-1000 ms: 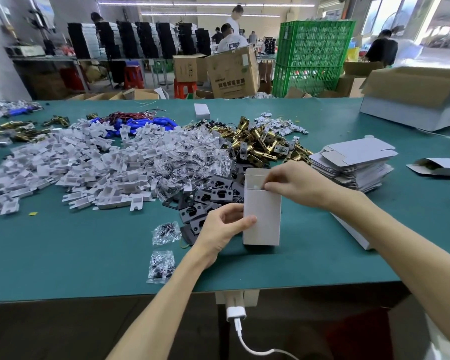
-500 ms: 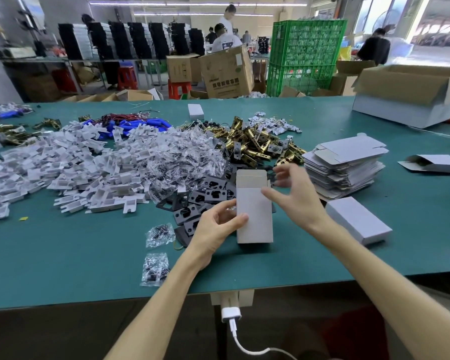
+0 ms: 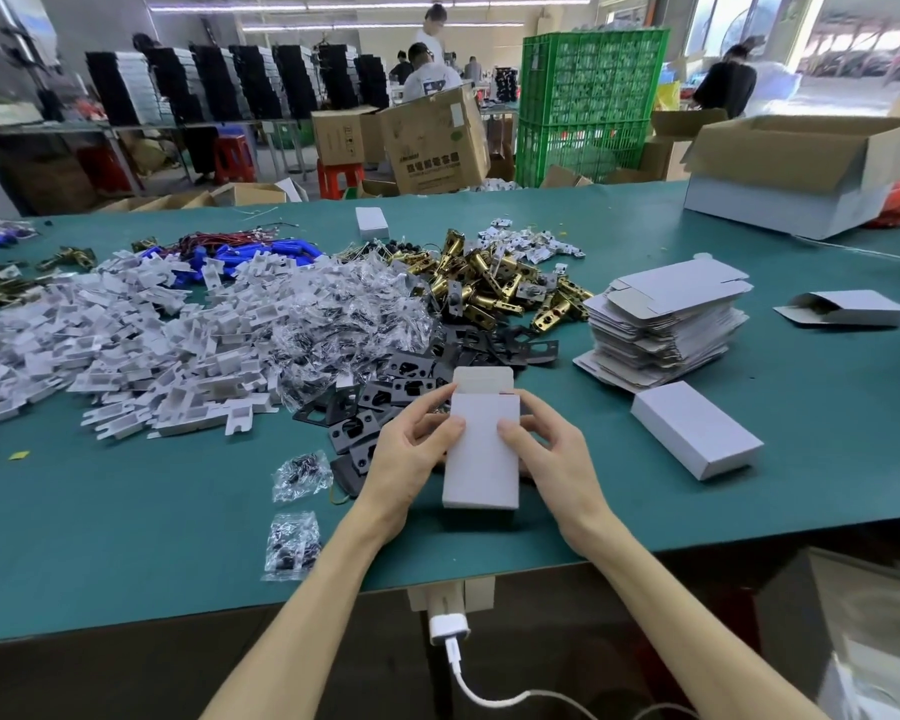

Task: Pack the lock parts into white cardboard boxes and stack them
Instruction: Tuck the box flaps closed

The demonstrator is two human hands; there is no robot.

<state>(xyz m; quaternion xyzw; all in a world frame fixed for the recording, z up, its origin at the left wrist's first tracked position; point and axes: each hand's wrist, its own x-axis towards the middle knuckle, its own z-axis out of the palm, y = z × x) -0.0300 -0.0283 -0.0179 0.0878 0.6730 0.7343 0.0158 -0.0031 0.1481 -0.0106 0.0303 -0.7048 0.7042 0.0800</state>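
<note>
Two hands, ours, grip one white box (image 3: 481, 459) at lower centre of the frame, close to the near edge of the green table (image 3: 126, 537). Our left hand (image 3: 411, 454) curls round the box's left edge with the thumb pressed on the front face. Our right hand (image 3: 552, 459) wraps the right edge the same way, thumb flat on the front. The box is upright and its top flap (image 3: 483, 379) stands up, unclosed. We cannot see inside it, nor tell whether its lower end touches the table.

Below the table edge hangs a white plug (image 3: 448, 628) with a cable. Left of our left wrist lie two small clear bags (image 3: 289, 545) of dark parts. At right, a closed box (image 3: 697, 436) lies flat, and just behind it is a stack of flat box blanks (image 3: 666, 319).

Behind the held box are black plates (image 3: 385, 402), then brass latches (image 3: 489, 288). A heap of clear packets (image 3: 333, 314) fills the centre, and white plastic pieces (image 3: 126, 345) spread across the left. Farther back lie blue parts (image 3: 261, 254) and a small box on end (image 3: 371, 223). Near the right edge an open-ended box (image 3: 848, 309) lies flat, and a large open carton (image 3: 801, 168) sits at upper right.

Beyond the table, a brown carton (image 3: 437, 148) carries dark print that we cannot read. Green crates (image 3: 588, 101) are stacked to its right.
</note>
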